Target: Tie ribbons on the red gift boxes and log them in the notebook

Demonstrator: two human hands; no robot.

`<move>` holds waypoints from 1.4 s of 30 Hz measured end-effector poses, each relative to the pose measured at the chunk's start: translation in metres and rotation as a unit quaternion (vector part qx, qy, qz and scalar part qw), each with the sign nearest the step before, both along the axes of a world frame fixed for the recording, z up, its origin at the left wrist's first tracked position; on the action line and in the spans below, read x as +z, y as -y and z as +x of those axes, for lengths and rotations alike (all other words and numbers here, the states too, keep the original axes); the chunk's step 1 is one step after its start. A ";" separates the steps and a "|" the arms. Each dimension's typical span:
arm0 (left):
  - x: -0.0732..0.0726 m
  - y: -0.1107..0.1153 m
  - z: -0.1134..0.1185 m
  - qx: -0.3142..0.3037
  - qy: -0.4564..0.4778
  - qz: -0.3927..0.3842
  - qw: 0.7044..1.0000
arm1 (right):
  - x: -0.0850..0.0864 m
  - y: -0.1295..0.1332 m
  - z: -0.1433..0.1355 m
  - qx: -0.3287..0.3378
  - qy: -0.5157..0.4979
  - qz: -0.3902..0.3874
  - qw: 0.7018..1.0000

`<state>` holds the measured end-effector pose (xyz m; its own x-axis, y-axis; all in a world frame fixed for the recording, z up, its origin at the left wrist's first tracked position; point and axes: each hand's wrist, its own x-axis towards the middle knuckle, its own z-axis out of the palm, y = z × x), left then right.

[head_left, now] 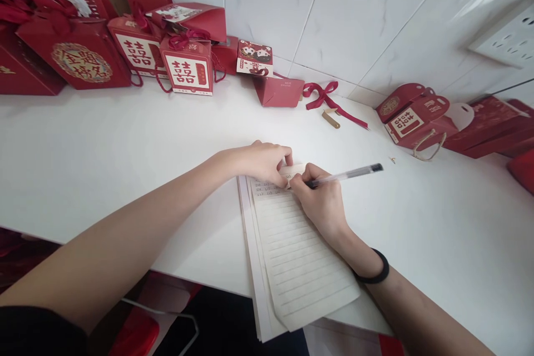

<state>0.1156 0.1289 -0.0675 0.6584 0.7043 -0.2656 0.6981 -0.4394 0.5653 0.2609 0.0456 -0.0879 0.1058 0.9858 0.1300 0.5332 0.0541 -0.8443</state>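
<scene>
A lined notebook (308, 267) lies on the white table, its lower end reaching past the table's front edge. Small rows of handwriting, too small to read, fill part of its top lines; most lower lines are blank. My right hand (325, 203) grips a clear pen (354, 173) with a black cap end. The pen's tip is down at the written lines, partly hidden by the fingers. My left hand (265, 161) rests across the notebook's top left, fingers bent and apart, holding nothing. It covers some of the writing.
Red gift boxes (187, 69) with ribbons line the tiled wall at the back left. More red boxes (417, 117) stand at the right. A red ribbon bow (321, 94) and a small gold-coloured piece (331, 119) lie at the back. A socket panel (509, 36) is on the wall.
</scene>
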 end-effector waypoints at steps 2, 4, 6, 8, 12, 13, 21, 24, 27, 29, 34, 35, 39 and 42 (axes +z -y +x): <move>0.000 0.000 0.000 -0.001 -0.001 0.005 1.000 | 0.000 0.000 0.000 -0.016 -0.005 0.016 1.000; 0.000 0.000 0.000 -0.003 0.000 0.008 1.000 | 0.000 -0.001 0.001 -0.012 -0.001 0.009 1.000; -0.001 0.000 0.000 -0.008 0.004 0.007 1.000 | -0.001 -0.001 0.001 0.003 0.008 -0.010 1.000; 0.000 0.000 0.000 -0.010 0.005 0.007 1.000 | -0.001 -0.002 0.002 0.010 0.018 -0.015 1.000; 0.001 0.000 0.000 -0.006 -0.002 0.005 1.000 | -0.001 -0.002 0.001 0.012 0.025 -0.014 1.000; 0.001 0.000 0.000 -0.006 -0.002 0.004 1.000 | -0.001 -0.001 0.001 0.012 0.021 -0.020 1.000; 0.004 0.001 0.001 -0.018 0.002 0.028 0.999 | 0.004 -0.002 0.009 -0.019 -0.144 -0.009 0.989; 0.005 0.002 0.000 -0.022 0.005 0.033 0.999 | 0.007 -0.007 0.021 -0.034 -0.198 -0.005 0.980; 0.002 0.003 -0.005 -0.015 0.029 0.012 0.999 | 0.004 -0.017 0.042 -0.059 -0.077 0.041 0.995; 0.000 0.003 -0.009 -0.003 0.078 -0.013 0.997 | -0.002 -0.026 0.059 -0.050 0.047 0.090 0.994; -0.004 -0.001 -0.020 0.060 0.156 0.027 0.986 | -0.022 -0.044 0.091 0.053 0.224 0.173 0.958; -0.004 -0.004 -0.022 0.085 0.163 0.049 0.982 | -0.025 -0.046 0.094 0.060 0.231 0.166 0.957; -0.004 -0.026 -0.039 0.243 0.182 0.152 0.941 | -0.031 -0.051 0.098 0.032 0.204 0.121 0.971; -0.005 -0.041 -0.060 0.379 0.184 0.235 0.876 | -0.031 -0.055 0.097 -0.015 0.160 0.084 0.983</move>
